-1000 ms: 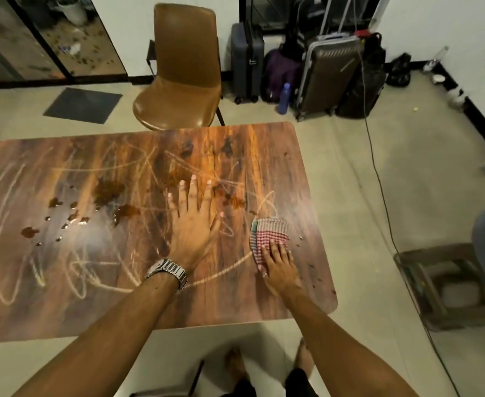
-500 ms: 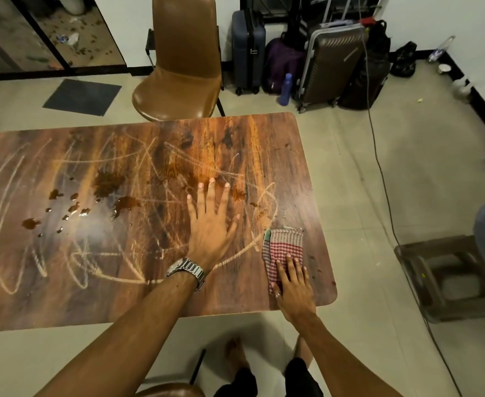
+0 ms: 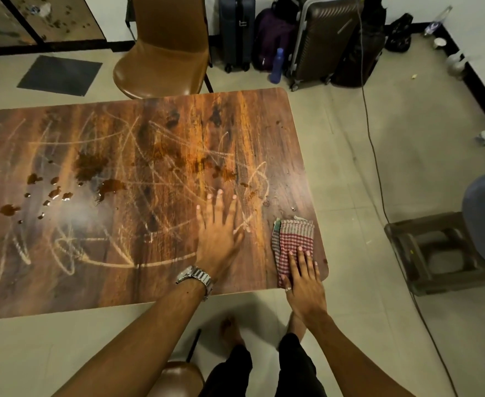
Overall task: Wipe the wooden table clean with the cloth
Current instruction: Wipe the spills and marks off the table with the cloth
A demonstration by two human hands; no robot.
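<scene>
Right now the right hand (image 3: 304, 285) lies flat on the checked cloth (image 3: 294, 236), fingers straight and close together, pressing it down, not curled round it. Cloth is folded, red-and-white check with a striped end, at the near right corner of the wooden table (image 3: 121, 282), just inside the edge. Left hand (image 3: 217, 236) rests palm down on the bare wood to the left of the cloth, apart from it, fingers spread and straight, gripping nothing. Metal watch (image 3: 195, 277) on the left wrist. Chalk scribbles (image 3: 106, 262) cover most of the top; brown spills (image 3: 89, 166) and small drops sit mid-left, well apart from the cloth. Brown chair (image 3: 164, 53) at the far side, suitcases (image 3: 318, 38) and a blue bottle (image 3: 277, 64) by the wall, low stool (image 3: 433, 250) on the floor to the right.
</scene>
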